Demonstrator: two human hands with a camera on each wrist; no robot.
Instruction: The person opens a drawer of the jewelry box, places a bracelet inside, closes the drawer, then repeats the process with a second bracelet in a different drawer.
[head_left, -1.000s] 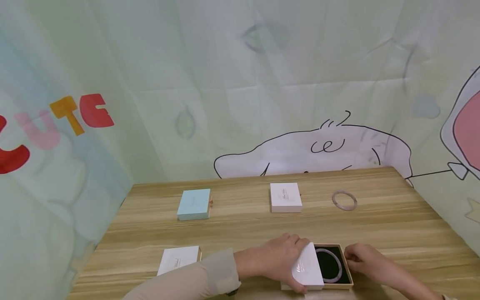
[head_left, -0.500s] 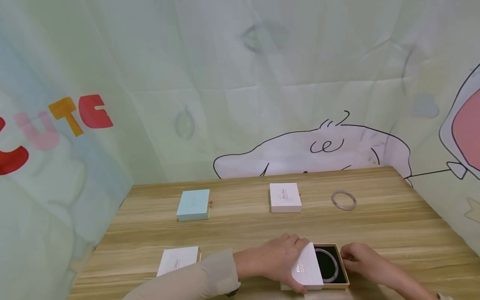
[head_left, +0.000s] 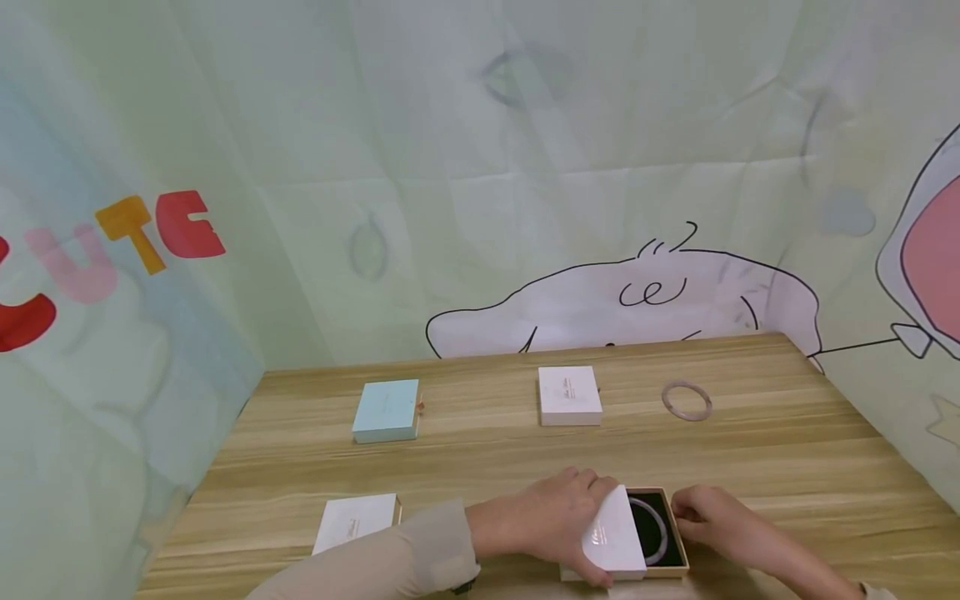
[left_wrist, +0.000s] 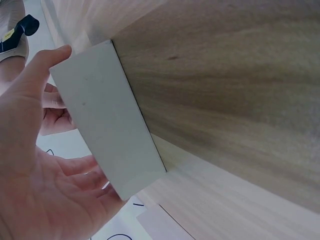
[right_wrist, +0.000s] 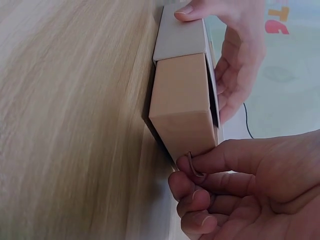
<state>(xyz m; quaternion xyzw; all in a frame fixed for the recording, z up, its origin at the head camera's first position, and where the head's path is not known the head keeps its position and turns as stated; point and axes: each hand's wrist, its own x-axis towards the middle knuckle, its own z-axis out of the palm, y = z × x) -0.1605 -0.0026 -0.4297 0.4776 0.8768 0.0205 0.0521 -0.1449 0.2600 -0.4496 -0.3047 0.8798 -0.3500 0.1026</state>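
My left hand (head_left: 551,521) grips the white sleeve (head_left: 617,542) of a drawer-type jewelry box near the table's front. In the left wrist view, the thumb and fingers span the sleeve's plain white end (left_wrist: 107,120). A tan-edged drawer (right_wrist: 180,95) sticks partway out of the sleeve's right side. Inside it, a pale bangle (head_left: 663,537) lies on dark lining, its left part hidden under the sleeve. At the drawer's outer face, my right hand (head_left: 723,527) has curled fingers, pinching the small ribbon pull (right_wrist: 190,162) between thumb and finger.
A second pale bangle (head_left: 688,417) lies at the back right. Farther left stand a closed white box (head_left: 568,393) and a light-blue box (head_left: 387,410). Another white box (head_left: 356,518) is partly covered by my left sleeve. A printed cloth (head_left: 480,208) hangs behind the table.
The drawer has slid left into the white sleeve, with my right hand moving along with it, and less of the bangle shows. My left hand keeps its place on the sleeve.
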